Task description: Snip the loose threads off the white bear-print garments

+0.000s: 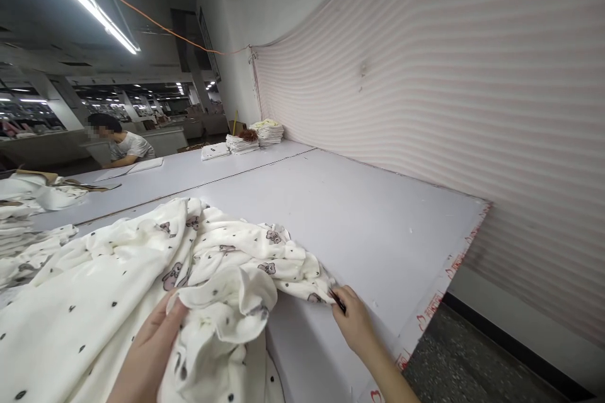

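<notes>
A large white cloth (118,277) printed with small dark marks and grey bear shapes lies bunched on the pale work table (378,220). My left hand (151,340) lies on the cloth's folds near the front, fingers stretched along a rolled edge. My right hand (352,321) pinches the cloth's right corner against the table, together with a thin dark object I cannot make out.
Stacks of folded white pieces (255,135) sit at the table's far end. Another person (120,145) works at the far left. More cloth (28,201) is piled at the left. A striped fabric wall (449,94) rises on the right. The table edge (444,289) drops to the floor.
</notes>
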